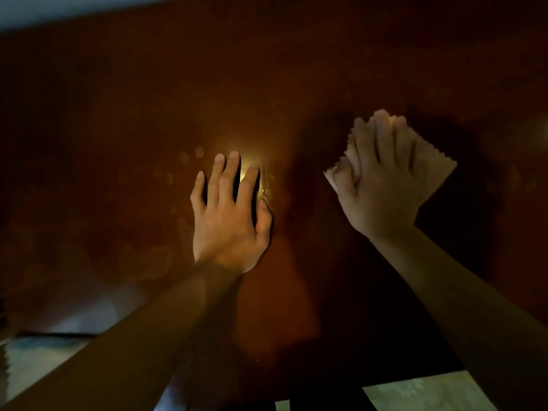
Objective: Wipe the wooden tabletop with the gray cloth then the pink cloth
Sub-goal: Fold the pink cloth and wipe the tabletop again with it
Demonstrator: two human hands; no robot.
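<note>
I press the pink cloth (436, 170) flat under my right hand (379, 185) (fingers straight), the left hand (228, 215) spread bare on the counter (118, 99) beside it.

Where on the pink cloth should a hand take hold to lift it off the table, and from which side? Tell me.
Pinch the free corner of the pink cloth, coming in from the right. The cloth lies flat on the wooden tabletop under the right hand, whose straight fingers cover its middle. That zigzag-edged corner sticks out uncovered, so it looks like the easiest part to reach.
</note>
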